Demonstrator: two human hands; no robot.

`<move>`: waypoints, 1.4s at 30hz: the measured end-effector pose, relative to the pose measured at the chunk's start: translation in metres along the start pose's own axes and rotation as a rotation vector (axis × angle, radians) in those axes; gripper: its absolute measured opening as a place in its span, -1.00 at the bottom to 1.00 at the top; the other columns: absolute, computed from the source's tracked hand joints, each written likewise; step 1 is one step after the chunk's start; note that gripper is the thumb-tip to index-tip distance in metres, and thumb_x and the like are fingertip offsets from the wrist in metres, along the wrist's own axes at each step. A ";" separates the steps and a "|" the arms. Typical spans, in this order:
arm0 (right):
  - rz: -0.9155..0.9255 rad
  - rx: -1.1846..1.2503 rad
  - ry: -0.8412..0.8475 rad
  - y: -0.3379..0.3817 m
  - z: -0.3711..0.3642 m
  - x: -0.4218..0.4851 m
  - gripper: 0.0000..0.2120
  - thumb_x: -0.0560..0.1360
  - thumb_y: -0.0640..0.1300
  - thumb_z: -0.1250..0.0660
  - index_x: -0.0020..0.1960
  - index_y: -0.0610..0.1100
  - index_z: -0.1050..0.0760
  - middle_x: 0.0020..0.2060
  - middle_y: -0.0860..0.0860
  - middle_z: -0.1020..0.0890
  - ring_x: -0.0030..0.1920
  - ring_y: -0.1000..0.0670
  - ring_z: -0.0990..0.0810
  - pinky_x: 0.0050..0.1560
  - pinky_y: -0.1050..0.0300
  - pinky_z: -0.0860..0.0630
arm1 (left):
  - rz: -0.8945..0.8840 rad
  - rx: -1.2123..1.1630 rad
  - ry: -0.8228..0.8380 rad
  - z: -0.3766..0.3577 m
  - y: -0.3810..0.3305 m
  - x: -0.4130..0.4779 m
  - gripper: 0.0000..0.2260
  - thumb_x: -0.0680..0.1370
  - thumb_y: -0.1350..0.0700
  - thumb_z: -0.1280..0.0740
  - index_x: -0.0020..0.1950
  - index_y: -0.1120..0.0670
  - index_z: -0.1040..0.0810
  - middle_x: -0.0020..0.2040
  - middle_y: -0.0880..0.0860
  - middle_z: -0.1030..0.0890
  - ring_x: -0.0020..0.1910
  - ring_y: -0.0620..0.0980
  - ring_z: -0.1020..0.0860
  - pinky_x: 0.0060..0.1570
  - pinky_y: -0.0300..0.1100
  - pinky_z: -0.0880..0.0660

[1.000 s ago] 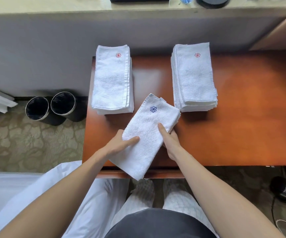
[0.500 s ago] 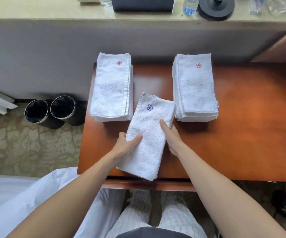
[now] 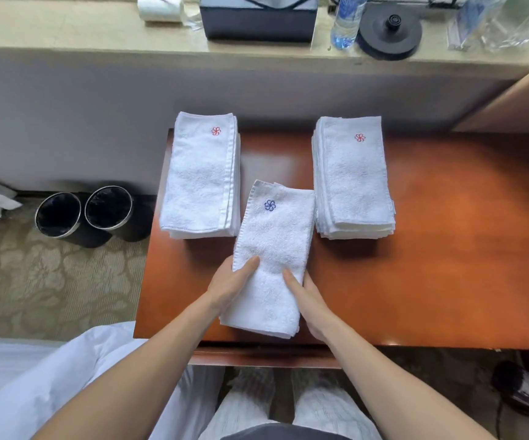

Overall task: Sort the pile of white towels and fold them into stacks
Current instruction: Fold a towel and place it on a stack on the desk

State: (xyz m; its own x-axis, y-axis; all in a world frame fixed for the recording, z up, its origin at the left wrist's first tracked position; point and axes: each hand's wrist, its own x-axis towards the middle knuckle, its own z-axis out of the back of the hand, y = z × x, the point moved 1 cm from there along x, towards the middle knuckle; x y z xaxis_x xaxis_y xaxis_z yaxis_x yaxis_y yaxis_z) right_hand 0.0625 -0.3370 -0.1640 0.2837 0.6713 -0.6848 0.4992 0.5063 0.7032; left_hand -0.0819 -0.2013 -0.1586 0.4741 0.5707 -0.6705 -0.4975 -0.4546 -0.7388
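A folded white towel with a blue flower mark lies on the brown wooden table, between two stacks and nearer to me. My left hand grips its left edge, thumb on top. My right hand grips its right edge the same way. The left stack and the right stack of folded white towels each show a red flower mark on top. The blue-marked towel's far end reaches in between the two stacks.
Two black round bins stand on the carpet left of the table. The ledge behind holds a black box, a water bottle and a black round base. White bedding lies at lower left, a hair dryer at lower right.
Both hands have slid the blue-marked towel away from me and turned it straighter, so it now lines up between the two stacks. The view has tilted upward.
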 end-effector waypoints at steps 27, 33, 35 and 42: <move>-0.130 0.010 -0.012 0.048 0.014 0.027 -0.59 0.68 0.19 -0.23 0.51 0.23 -0.34 0.29 0.20 -0.65 0.26 0.07 -0.65 0.32 -0.17 -0.56 | -0.001 -0.310 -0.105 -0.035 -0.031 0.016 -0.64 0.57 0.06 -0.49 0.35 0.07 -0.59 0.20 0.04 -0.71 0.21 0.04 -0.67 0.36 0.13 -0.51; -0.038 0.033 -0.061 0.073 0.021 0.055 -0.60 0.67 0.12 -0.29 0.50 0.11 -0.42 0.29 0.13 -0.66 0.27 0.04 -0.65 0.35 -0.18 -0.54 | -0.050 -0.381 -0.203 -0.040 -0.043 0.036 -0.74 0.58 0.13 -0.47 0.27 0.04 -0.61 0.16 0.01 -0.73 0.18 0.02 -0.68 0.34 0.13 -0.53; -0.001 0.039 -0.084 0.079 0.024 0.061 -0.62 0.66 0.09 -0.31 0.46 0.11 -0.45 0.27 0.16 -0.66 0.24 0.11 -0.66 0.31 -0.07 -0.57 | -0.043 -0.394 -0.269 -0.041 -0.047 0.042 -0.70 0.57 0.13 -0.48 0.30 0.07 -0.59 0.18 0.03 -0.71 0.20 0.02 -0.67 0.36 0.10 -0.51; -0.161 -0.099 -0.142 0.046 0.029 0.044 -0.36 0.58 0.36 -0.25 0.57 0.11 -0.27 0.44 0.15 -0.32 0.28 -0.02 -0.55 0.21 -0.10 -0.64 | 0.173 -0.392 -0.229 -0.052 -0.032 0.036 -0.60 0.52 -0.15 -0.50 0.26 -0.20 -0.41 0.18 -0.26 -0.55 0.11 -0.20 -0.53 0.08 -0.02 -0.50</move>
State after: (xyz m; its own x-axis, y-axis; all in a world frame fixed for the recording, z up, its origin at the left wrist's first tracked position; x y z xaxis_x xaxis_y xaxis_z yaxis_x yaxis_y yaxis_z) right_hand 0.1215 -0.2995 -0.1668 0.3230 0.4983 -0.8046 0.4666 0.6558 0.5935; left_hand -0.0108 -0.2019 -0.1628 0.2151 0.5797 -0.7859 -0.2230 -0.7544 -0.6174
